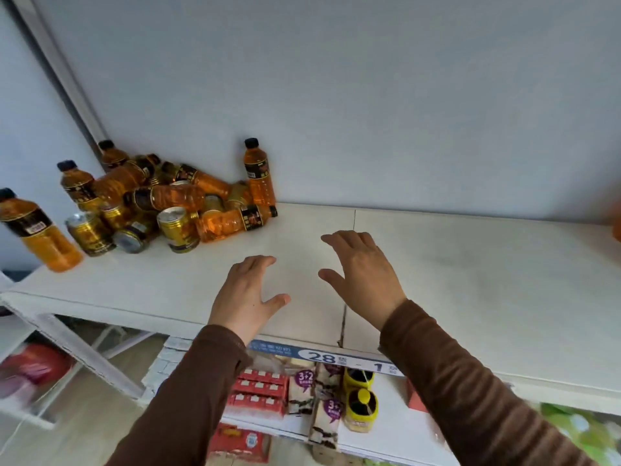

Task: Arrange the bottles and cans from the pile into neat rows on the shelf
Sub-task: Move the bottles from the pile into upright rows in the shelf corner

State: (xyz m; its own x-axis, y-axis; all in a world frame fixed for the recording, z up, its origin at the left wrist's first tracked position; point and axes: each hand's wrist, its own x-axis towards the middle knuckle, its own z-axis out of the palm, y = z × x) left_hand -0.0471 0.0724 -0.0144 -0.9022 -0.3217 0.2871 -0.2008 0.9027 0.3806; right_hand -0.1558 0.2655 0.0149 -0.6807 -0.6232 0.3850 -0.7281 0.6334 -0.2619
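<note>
A pile of orange drink bottles with black caps and gold cans (pixel 161 203) lies at the back left of the white shelf (pixel 453 280). One bottle (pixel 258 173) stands upright against the back wall at the pile's right edge. Another bottle (pixel 232 220) lies on its side at the front of the pile. A gold can (pixel 178 230) lies tipped beside it. At the far left a bottle (pixel 37 230) leans near the shelf's end. My left hand (pixel 245 294) and my right hand (pixel 359 270) hover over the shelf's middle, both empty with fingers spread.
A seam (pixel 353 220) splits the shelf board in the middle. A price strip (pixel 322 356) runs along the front edge. Below sit red boxes (pixel 258 391), snack packets (pixel 302 388) and yellow-lidded jars (pixel 359 401). An orange object (pixel 616 223) shows at the right edge.
</note>
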